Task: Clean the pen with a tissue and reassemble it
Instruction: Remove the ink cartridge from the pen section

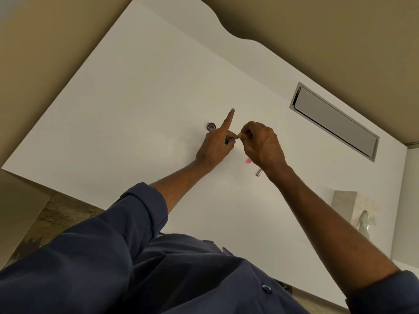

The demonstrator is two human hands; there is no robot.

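Note:
Both hands meet above the middle of the white table [136, 109]. My left hand [215, 146] pinches a small dark pen part [229, 140] between thumb and middle finger, with the index finger pointing straight out. My right hand [260, 145] pinches the other end of that part with its fingertips; whether it holds a second small piece I cannot tell. Beside my right hand a pink pen piece [248, 161] lies on the table. A pinkish metallic pen piece [259, 172] lies just under my right wrist. No tissue is visible.
A small round metal ring [211, 126] sits on the table just beyond my left hand. A grey rectangular hatch [333, 121] is set into the tabletop at the right. A stone-coloured box [353, 207] with a metal object stands at the right edge.

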